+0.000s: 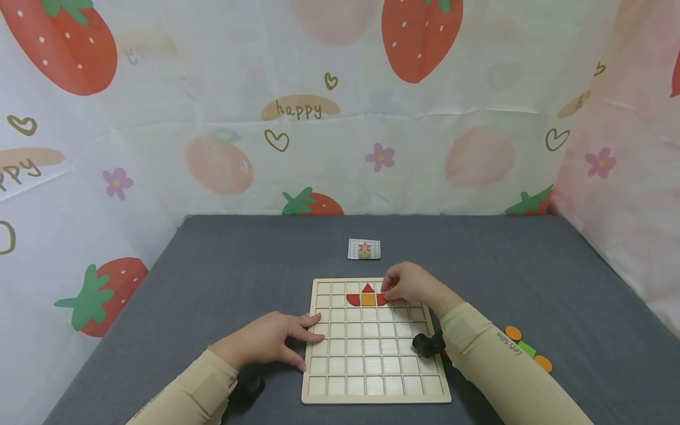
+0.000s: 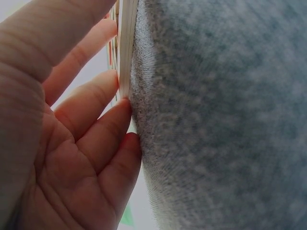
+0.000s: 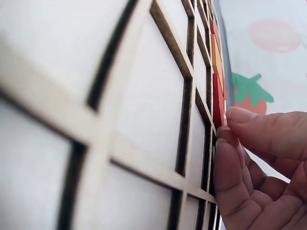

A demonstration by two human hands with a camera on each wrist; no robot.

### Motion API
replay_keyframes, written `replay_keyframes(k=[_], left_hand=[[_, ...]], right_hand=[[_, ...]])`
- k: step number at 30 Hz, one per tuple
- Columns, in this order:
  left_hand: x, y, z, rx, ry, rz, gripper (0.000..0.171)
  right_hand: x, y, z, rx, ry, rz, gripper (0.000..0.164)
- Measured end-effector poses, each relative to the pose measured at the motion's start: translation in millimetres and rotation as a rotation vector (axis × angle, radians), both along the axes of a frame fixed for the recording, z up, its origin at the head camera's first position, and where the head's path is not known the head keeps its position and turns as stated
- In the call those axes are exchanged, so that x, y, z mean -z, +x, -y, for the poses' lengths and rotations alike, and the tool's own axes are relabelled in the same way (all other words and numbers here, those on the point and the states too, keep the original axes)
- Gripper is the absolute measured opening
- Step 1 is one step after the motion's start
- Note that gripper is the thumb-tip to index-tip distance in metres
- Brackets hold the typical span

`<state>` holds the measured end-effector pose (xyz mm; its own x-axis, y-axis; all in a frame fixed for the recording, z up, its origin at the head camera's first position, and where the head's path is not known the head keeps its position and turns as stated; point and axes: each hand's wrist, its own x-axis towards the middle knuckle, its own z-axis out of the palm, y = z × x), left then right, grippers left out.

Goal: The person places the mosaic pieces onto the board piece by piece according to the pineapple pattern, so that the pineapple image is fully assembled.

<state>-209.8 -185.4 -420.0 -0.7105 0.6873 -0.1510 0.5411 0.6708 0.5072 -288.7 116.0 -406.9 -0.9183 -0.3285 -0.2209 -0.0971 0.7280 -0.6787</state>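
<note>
A wooden grid board lies flat on the cloth. In its upper rows sit a red triangle, an orange square below it, and a red rounded piece to the square's left. My right hand pinches another red rounded piece at the square's right, thumb and fingertips at its edge. The fingers partly cover that piece. Against the board's left edge rests my left hand, fingers extended, some tips over the rim. The left wrist view shows fingertips touching the board's side.
A small picture card with a coloured pattern on a grid lies behind the board. Right of the right forearm are orange round pieces and a green piece. Grey cloth covers the table; a printed curtain stands behind.
</note>
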Motion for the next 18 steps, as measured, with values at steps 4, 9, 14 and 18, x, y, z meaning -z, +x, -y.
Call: replay_keyframes(k=[4, 9, 14, 18], left_hand=[[-0.1, -0.3, -0.1, 0.000, 0.000, 0.006, 0.062], [-1.3, -0.1, -0.3, 0.002, -0.010, -0.007, 0.062], [-1.9, 0.1, -0.6, 0.004, 0.005, 0.001, 0.062], [-2.0, 0.3, -0.4, 0.004, 0.009, 0.011, 0.063]], right_hand=[[-1.4, 1.5, 0.6, -0.002, 0.013, -0.006, 0.010], [-1.8, 1.1, 1.5, 0.002, 0.027, -0.012, 0.009], [0.5, -1.5, -1.0, -0.002, 0.021, -0.012, 0.008], [1.3, -3.6, -6.9, -0.008, 0.003, 0.002, 0.005]])
